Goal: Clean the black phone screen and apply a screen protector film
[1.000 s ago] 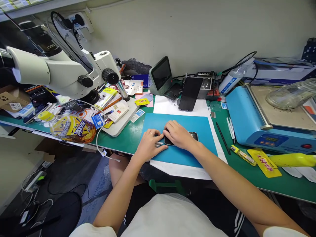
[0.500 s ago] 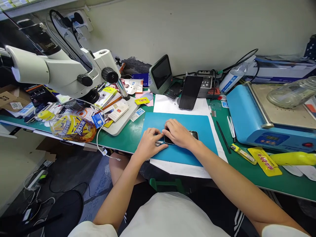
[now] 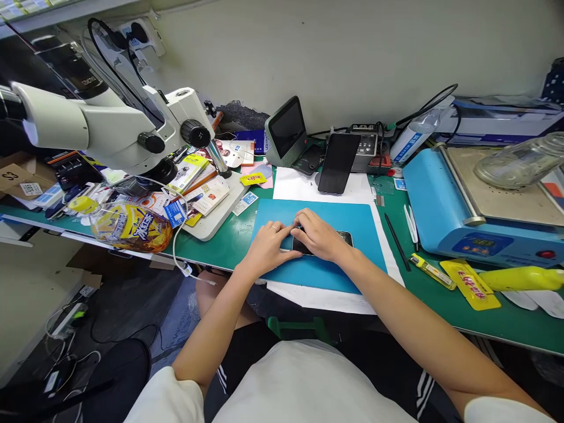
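A smartphone (image 3: 346,237) with a dark face lies flat on the blue mat (image 3: 339,276). My left hand (image 3: 269,247), a ring on one finger, is closed at the phone's left end, its thumb along the lower corner. From above, my right hand (image 3: 321,238) reaches across the middle of the phone, fingers bent down at the far left edge. The fingertips of both hands nearly meet there. A small pale thing shows partly beneath my left hand; what it is I cannot make out.
Behind the mat, a second phone (image 3: 339,163) leans upright near a grey screen device (image 3: 288,135). A microscope (image 3: 118,129) and a tea bottle (image 3: 127,226) stand left. Right are a black pen-like tool (image 3: 397,242), tweezers (image 3: 411,226), a yellow cutter (image 3: 433,272) and a blue heating machine (image 3: 467,217).
My left hand has shifted slightly right and up, its thumb now against the phone's corner. My right hand stays over the phone with a small finger movement.
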The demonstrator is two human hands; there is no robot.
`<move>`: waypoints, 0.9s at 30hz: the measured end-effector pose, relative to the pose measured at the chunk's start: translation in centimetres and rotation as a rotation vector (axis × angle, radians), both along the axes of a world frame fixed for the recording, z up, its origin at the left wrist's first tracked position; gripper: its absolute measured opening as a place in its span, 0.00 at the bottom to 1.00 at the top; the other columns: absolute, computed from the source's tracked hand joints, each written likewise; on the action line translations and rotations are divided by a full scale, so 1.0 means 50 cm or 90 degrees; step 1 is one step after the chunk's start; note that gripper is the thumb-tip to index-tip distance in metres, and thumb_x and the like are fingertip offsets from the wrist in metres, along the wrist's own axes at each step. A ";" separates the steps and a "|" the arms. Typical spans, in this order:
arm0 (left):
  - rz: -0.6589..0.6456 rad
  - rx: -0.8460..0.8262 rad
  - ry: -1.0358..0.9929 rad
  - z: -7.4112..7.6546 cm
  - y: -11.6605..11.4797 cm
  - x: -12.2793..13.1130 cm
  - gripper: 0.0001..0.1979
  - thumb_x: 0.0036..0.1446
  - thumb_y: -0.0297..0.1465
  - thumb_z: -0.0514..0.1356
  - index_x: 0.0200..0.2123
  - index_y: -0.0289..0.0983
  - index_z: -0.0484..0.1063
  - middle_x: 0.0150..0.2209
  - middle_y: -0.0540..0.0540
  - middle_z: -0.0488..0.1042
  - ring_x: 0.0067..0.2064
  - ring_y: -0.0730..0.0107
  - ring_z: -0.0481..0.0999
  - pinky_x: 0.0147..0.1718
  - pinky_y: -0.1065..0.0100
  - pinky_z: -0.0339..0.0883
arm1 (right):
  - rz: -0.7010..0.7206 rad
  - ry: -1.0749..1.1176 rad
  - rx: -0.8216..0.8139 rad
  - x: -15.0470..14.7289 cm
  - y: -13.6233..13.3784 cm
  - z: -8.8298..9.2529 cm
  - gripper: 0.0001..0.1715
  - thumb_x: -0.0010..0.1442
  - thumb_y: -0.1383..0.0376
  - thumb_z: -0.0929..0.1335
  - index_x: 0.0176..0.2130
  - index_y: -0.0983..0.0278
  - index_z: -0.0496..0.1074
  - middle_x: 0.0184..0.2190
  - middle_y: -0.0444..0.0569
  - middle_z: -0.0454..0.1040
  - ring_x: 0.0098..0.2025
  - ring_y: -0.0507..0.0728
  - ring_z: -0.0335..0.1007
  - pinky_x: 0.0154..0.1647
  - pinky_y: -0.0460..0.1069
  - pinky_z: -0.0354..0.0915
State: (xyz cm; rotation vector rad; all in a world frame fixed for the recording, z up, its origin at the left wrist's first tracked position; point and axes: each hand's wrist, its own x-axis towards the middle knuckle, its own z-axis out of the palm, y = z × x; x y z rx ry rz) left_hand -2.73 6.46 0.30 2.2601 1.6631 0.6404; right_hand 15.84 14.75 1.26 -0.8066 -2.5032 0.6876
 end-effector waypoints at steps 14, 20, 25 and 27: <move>-0.002 -0.039 -0.037 -0.002 0.017 0.004 0.31 0.55 0.45 0.72 0.59 0.43 0.71 0.43 0.47 0.72 0.46 0.57 0.71 0.47 0.58 0.67 | -0.014 0.016 -0.010 0.005 -0.005 -0.001 0.40 0.68 0.36 0.48 0.42 0.60 0.71 0.44 0.55 0.71 0.43 0.62 0.72 0.41 0.55 0.68; -0.019 -0.047 -0.044 0.009 0.019 -0.001 0.25 0.56 0.45 0.72 0.54 0.43 0.75 0.41 0.48 0.73 0.45 0.57 0.71 0.46 0.59 0.67 | -0.032 0.034 -0.026 0.012 -0.006 0.003 0.47 0.66 0.34 0.45 0.49 0.61 0.72 0.48 0.57 0.74 0.42 0.62 0.74 0.39 0.56 0.68; -0.033 -0.049 -0.040 0.022 0.020 -0.005 0.24 0.57 0.44 0.71 0.54 0.43 0.75 0.41 0.47 0.73 0.46 0.57 0.71 0.47 0.60 0.67 | -0.027 0.040 -0.058 0.019 -0.005 0.018 0.50 0.64 0.33 0.45 0.53 0.61 0.73 0.49 0.58 0.78 0.47 0.65 0.76 0.44 0.57 0.68; -0.037 -0.049 -0.036 0.025 0.022 -0.005 0.26 0.57 0.44 0.71 0.56 0.42 0.74 0.41 0.47 0.74 0.46 0.56 0.71 0.47 0.59 0.67 | -0.022 0.036 -0.076 0.023 -0.005 0.025 0.52 0.63 0.32 0.45 0.55 0.61 0.73 0.49 0.58 0.79 0.48 0.66 0.77 0.45 0.57 0.69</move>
